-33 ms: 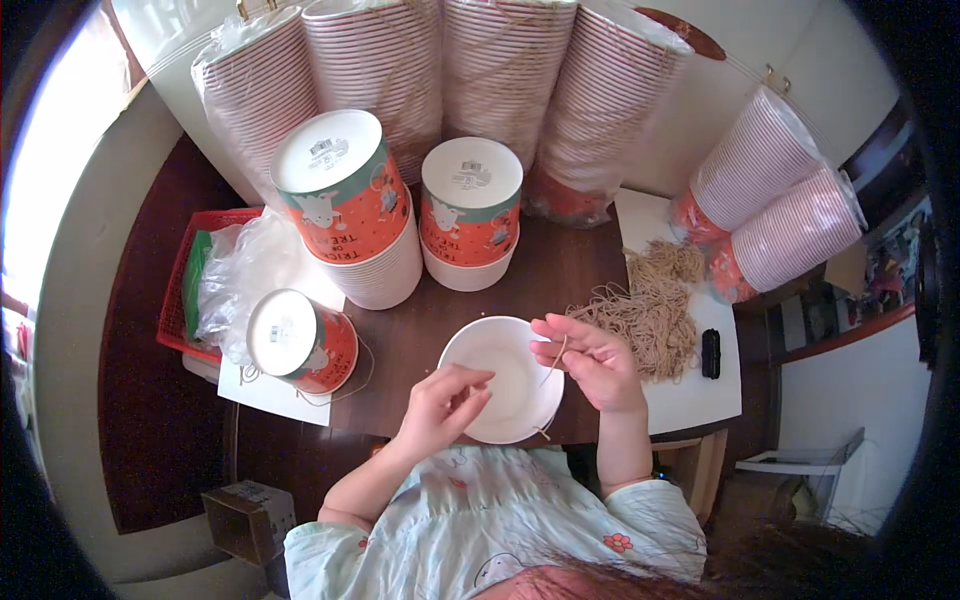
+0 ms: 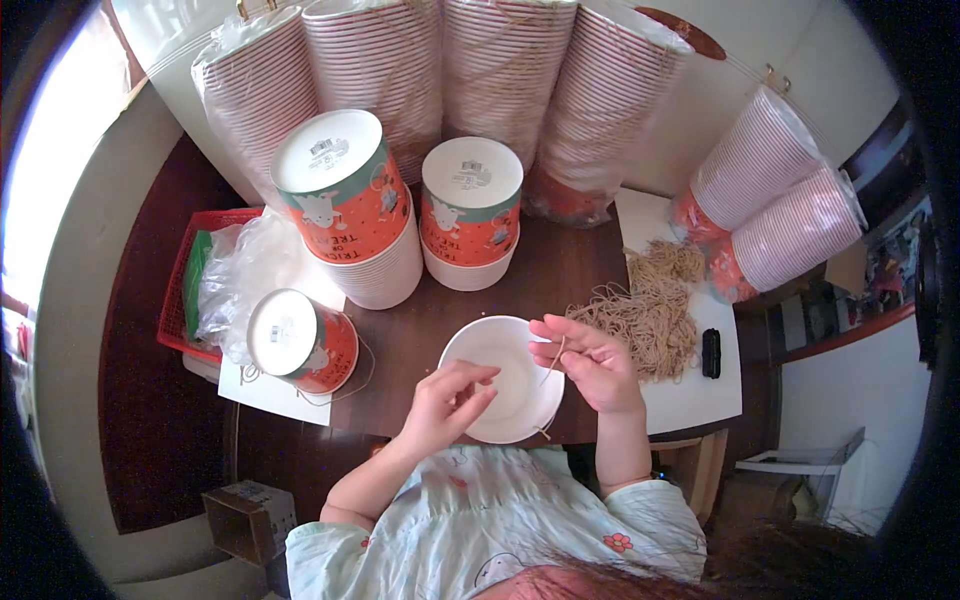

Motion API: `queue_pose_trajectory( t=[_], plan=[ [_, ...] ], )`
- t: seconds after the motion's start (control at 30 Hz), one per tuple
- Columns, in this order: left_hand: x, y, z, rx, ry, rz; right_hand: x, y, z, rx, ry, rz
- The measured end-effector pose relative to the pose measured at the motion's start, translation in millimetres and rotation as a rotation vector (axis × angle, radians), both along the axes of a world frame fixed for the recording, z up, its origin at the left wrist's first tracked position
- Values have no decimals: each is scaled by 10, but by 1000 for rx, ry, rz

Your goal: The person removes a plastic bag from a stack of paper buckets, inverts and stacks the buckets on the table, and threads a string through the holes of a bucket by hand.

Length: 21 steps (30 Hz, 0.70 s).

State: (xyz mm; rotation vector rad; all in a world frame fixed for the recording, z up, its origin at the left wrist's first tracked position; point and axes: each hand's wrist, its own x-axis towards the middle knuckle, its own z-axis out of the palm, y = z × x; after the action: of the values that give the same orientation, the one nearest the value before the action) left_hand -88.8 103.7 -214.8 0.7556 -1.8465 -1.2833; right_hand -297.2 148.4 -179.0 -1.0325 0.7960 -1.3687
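A white paper bucket [image 2: 486, 345] stands mouth up at the table's front edge, its inside facing me. Over its right side, my right hand [image 2: 592, 365] pinches a thin tan cord [image 2: 556, 358], which runs down toward the bucket. A short cord end [image 2: 543, 433] sticks out at the bucket's lower right rim. My left hand [image 2: 450, 402] hovers at the bucket's left side, thumb and fingers apart and curved, with nothing visible between them. To the right of my right hand lies a tangled heap of tan cords [image 2: 650, 320].
Upside-down orange printed buckets stand in two stacks [image 2: 365, 270] [image 2: 470, 215]; another bucket [image 2: 330, 350] with a cord handle sits left. Tall wrapped bucket stacks [image 2: 510, 80] line the back, more [image 2: 790, 225] at right. A red basket [image 2: 175, 310] and a black object [image 2: 711, 353] flank the table.
My left hand has shifted very slightly to the right, over the bucket. The right hand and the cord are nearly still.
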Motion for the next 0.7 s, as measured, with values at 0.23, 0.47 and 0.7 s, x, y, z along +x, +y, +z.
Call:
queue_pose_trajectory(
  t=[0.23, 0.47, 0.7],
  plan=[
    [-238, 35, -112, 344, 128, -220, 120, -23, -110, 1, -16, 37],
    [-34, -217, -96, -174, -208, 42, 102, -66, -59, -20, 940, -100],
    [37, -401, 20, -724, -489, 12, 330, -312, -391, -453, 1132, -259]
  ],
)
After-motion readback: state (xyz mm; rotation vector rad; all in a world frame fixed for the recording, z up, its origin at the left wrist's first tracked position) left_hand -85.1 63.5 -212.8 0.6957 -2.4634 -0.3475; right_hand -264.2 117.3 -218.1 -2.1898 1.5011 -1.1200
